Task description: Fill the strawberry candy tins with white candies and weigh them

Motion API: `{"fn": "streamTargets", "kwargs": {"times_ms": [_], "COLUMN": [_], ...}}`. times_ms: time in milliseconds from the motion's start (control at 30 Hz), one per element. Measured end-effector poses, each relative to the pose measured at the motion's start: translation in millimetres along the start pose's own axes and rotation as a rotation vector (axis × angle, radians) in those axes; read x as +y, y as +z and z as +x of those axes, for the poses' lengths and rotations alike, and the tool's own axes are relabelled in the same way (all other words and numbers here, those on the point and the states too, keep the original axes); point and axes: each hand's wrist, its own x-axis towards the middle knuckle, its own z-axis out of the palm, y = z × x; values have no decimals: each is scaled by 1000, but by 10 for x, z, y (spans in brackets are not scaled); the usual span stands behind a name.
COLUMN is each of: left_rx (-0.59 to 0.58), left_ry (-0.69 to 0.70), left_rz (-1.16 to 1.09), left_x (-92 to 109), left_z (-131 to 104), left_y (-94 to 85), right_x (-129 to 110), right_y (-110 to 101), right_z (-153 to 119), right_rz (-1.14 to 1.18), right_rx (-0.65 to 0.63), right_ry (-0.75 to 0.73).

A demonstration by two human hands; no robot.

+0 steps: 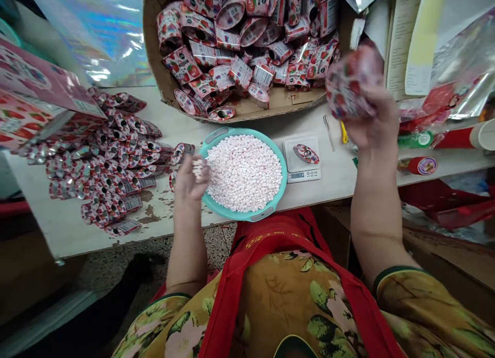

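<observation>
My left hand (191,180) is closed round some small white candies (200,171) at the left rim of a teal basin (283,167). White and pale pink candies (245,172) fill that basin. Off to the right and higher up, my right hand (373,115) grips a strawberry-patterned packet (353,84), blurred by motion. A small packet (306,153) lies on a white digital scale (309,174) just right of the basin.
Behind the basin stands a cardboard box (255,110) of strawberry packets. Rows of packets (116,162) cover the table (162,221) at left, beside a pink box (42,79). A spoon (328,131), a yellow cutter (344,132) and red tubes (456,137) lie at right.
</observation>
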Motion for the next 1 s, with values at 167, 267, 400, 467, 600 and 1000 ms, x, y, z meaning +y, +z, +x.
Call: {"fn": "streamTargets", "kwargs": {"times_ms": [167,267,400,467,600,1000], "left_rx": [-373,-520,-628,-671,-754,-630], "left_ry": [-189,-212,145,417,656,347], "left_rz": [413,616,1178,1572,2204,1143], "left_x": [-564,-814,-1088,-1231,-1480,-1296], "left_z": [-142,6,259,331,392,-260], "left_y": [931,1362,1737,1851,1978,1715], "right_x": [379,775,1168,1318,1538,1043], "right_y": [-589,-933,-1205,-1293,-1450,-377], "right_z": [-1515,-2007,-2228,-2183,-1920,-1822], "right_rz": [204,215,65,-209,-920,-745], "right_rx": [333,496,658,792,872,216], "right_ry": [240,340,253,112,-90,97]}}
